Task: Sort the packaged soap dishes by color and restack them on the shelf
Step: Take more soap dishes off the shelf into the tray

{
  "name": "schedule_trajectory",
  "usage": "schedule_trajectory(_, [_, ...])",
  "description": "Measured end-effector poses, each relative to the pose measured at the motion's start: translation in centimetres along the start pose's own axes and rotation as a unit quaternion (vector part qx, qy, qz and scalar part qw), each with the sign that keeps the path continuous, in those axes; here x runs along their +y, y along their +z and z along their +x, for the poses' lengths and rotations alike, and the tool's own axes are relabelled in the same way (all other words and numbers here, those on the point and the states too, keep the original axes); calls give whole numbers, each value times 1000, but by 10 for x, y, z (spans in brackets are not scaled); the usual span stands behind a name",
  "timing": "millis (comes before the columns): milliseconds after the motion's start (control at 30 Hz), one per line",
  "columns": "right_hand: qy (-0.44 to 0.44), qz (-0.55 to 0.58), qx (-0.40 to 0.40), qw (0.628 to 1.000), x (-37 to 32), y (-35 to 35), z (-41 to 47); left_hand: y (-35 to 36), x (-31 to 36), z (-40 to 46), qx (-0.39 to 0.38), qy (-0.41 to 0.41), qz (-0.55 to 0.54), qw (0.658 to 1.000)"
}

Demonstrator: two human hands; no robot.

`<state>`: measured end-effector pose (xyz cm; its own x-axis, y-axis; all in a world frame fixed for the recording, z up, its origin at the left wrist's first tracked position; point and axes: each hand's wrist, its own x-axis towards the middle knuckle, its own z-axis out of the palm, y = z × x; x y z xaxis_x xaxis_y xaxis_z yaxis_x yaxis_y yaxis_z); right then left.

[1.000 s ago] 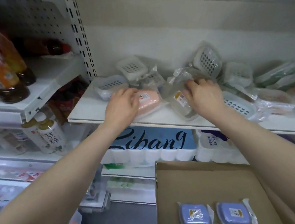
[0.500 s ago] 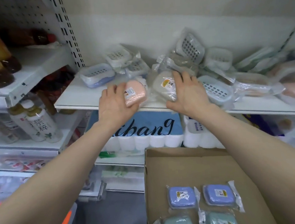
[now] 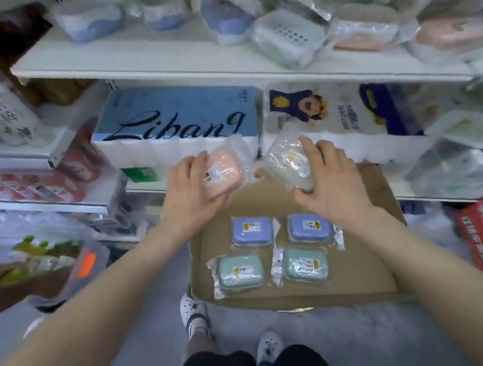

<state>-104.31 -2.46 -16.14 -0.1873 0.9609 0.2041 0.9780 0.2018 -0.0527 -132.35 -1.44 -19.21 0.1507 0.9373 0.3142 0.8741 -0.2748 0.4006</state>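
Gripping a wrapped pink soap dish point(image 3: 224, 172), the left hand point(image 3: 190, 194) is sitting just left of the frame's middle, its fingers curling around the dish's left edge and its thumb pressing from below. At the same height, just right of middle, the right hand point(image 3: 329, 182) is clutching a wrapped beige soap dish point(image 3: 289, 162), fingers spreading over its top and thumb tucking beneath it. Both dishes are hanging above the far edge of a flat cardboard sheet point(image 3: 367, 262), near each other but not touching.

Lower on the cardboard, 4 more packaged dishes are lying in a grid of 2 rows. 2 blue soap dishes point(image 3: 251, 231) are making up the upper row, and 2 green soap dishes point(image 3: 240, 273) are making up the row below. Each is showing a small label on its lid.

Across the top of the frame, a white shelf point(image 3: 142, 64) is carrying a loose jumble of further packaged dishes, blue ones toward the upper left and pink ones point(image 3: 452, 34) toward the upper right; the blur is hiding their exact number. Below that shelf, a blue tissue pack point(image 3: 176, 121) is showing its lettering. At the bottom of the frame, 2 white shoes point(image 3: 193, 311) are standing on a grey floor.
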Motion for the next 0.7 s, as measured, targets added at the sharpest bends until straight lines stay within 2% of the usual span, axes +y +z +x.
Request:
schedule_trajectory(133, [85, 35, -185, 978, 38, 55, -66, 57, 9, -63, -190, -33, 23, 981])
schedule_trajectory(300, [106, 41, -298, 948, 64, 112, -122, 108, 10, -113, -316, -43, 73, 945])
schedule_trajectory(367, [108, 42, -311, 943, 65, 129, -131, 123, 6, -123, -338, -26, 92, 936])
schedule_trajectory(533, [74, 29, -269, 960, 62, 165, -132, 143, 2, -124, -348, -14, 107, 931])
schedule_trajectory(700, [54, 25, -301, 952, 66, 184, -128, 159, -4, -126, -366, -15, 98, 925])
